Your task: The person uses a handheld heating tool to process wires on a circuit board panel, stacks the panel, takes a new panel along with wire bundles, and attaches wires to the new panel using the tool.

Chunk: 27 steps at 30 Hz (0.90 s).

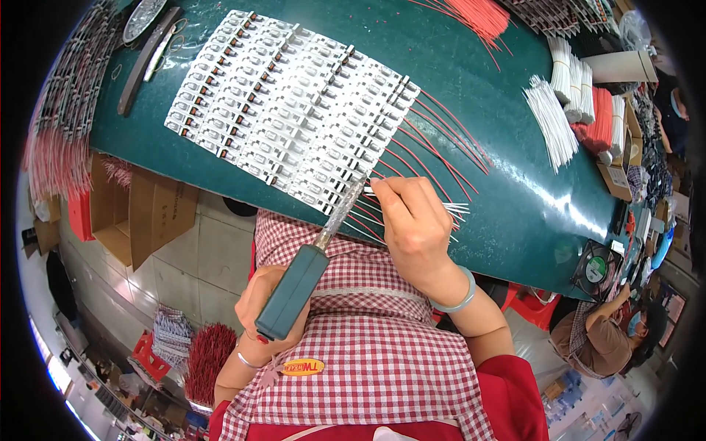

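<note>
A green tool with a long, silvery, crusted nozzle, shaped like a hot glue gun, is gripped in my left hand. Its nozzle tip meets the lower right corner of a white sheet of small joined modules. Beside that tip, my right hand is closed in a pinch on a thin white wire. Red wires run out from the sheet's right edge. Several white wire ends stick out past my right hand, which hides part of them.
The green tabletop carries red wires at the back, white wire bundles at the right and a small fan. Wired strips hang at the left above a cardboard box. Another person sits at right.
</note>
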Tool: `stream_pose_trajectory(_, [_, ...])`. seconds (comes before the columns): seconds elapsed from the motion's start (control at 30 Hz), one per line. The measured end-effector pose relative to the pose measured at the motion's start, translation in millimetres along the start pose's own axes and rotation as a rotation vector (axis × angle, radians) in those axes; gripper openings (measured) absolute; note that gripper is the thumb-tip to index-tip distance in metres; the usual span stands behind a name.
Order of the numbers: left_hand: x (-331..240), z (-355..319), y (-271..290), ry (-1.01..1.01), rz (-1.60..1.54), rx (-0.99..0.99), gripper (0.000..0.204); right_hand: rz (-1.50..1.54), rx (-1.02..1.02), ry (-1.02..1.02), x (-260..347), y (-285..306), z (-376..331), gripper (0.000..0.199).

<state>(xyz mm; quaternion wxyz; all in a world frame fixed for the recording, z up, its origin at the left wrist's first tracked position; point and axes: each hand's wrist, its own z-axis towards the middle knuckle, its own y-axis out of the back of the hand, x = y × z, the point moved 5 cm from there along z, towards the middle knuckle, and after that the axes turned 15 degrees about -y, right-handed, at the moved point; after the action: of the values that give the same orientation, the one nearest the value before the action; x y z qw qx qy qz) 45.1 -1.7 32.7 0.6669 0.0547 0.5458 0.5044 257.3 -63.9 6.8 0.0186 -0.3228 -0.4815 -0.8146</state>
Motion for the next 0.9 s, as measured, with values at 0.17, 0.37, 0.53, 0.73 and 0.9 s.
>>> stream_pose_trajectory(0.17, [-1.5,0.8,1.7,0.024,-0.010,0.017,0.019,-0.001,-0.001,-0.002,1.1,0.6,0.7,0.032])
stream_pose_trajectory(0.37, [-1.8,2.0,0.9,0.035,-0.010,0.003,0.022,-0.018,0.007,-0.003,1.1,1.1,0.0,0.033])
stream_pose_trajectory(0.53, [-3.1,1.4,0.2,0.058,-0.009,0.022,0.022,-0.014,0.006,-0.001,1.6,0.7,0.3,0.033])
stream_pose_trajectory(0.73, [1.6,-10.0,-0.5,0.058,0.008,0.022,0.023,-0.017,0.015,-0.008,1.2,0.8,1.0,0.033])
stream_pose_trajectory(0.9, [12.8,-37.2,0.6,0.381,-0.259,-0.158,0.045,-0.020,0.023,-0.014,2.0,1.6,2.0,0.033])
